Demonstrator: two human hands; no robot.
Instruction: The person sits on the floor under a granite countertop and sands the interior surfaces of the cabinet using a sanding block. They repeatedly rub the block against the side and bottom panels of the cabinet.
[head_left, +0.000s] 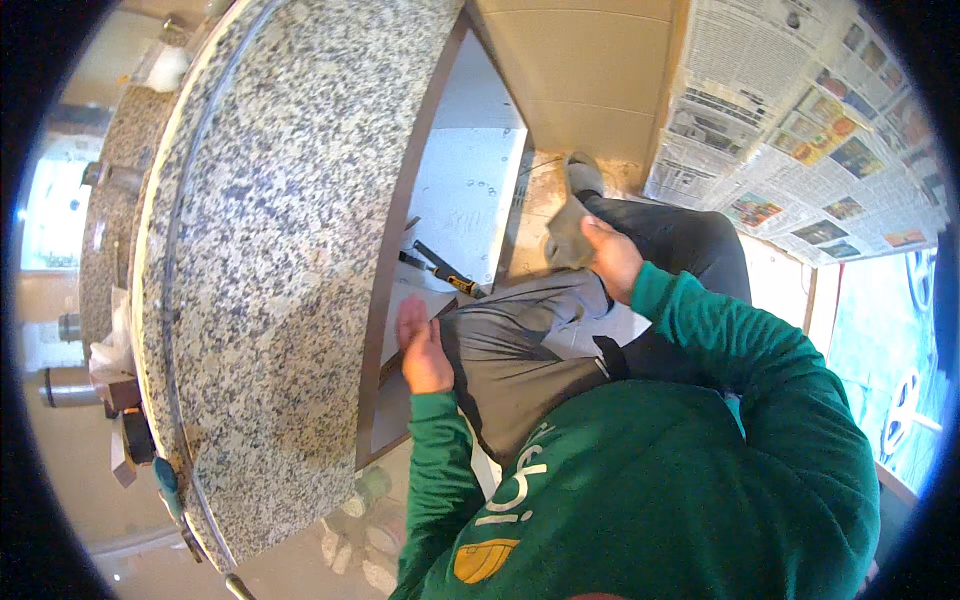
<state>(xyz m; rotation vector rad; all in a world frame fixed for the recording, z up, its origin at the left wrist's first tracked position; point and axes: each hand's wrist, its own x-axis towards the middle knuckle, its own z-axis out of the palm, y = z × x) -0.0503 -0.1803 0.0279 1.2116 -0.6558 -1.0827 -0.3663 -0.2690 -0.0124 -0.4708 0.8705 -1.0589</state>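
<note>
My right hand is closed on a limp, folded grey-tan sheet; whether it is cloth or abrasive paper I cannot tell. It hangs above the floor near my knee. At the cabinet opening, beside the countertop's edge, my left hand is open, its fingers stretched out and nothing in it. Just beyond that hand, a black tool with a yellow-marked handle lies by the white inner panel. Other dark tools partly show next to it.
A speckled granite countertop fills the left side, with its brown edge near my left hand. Newspaper covers a panel at the upper right. A blue-handled tool rests at the counter's far left rim. My bent legs take up the middle.
</note>
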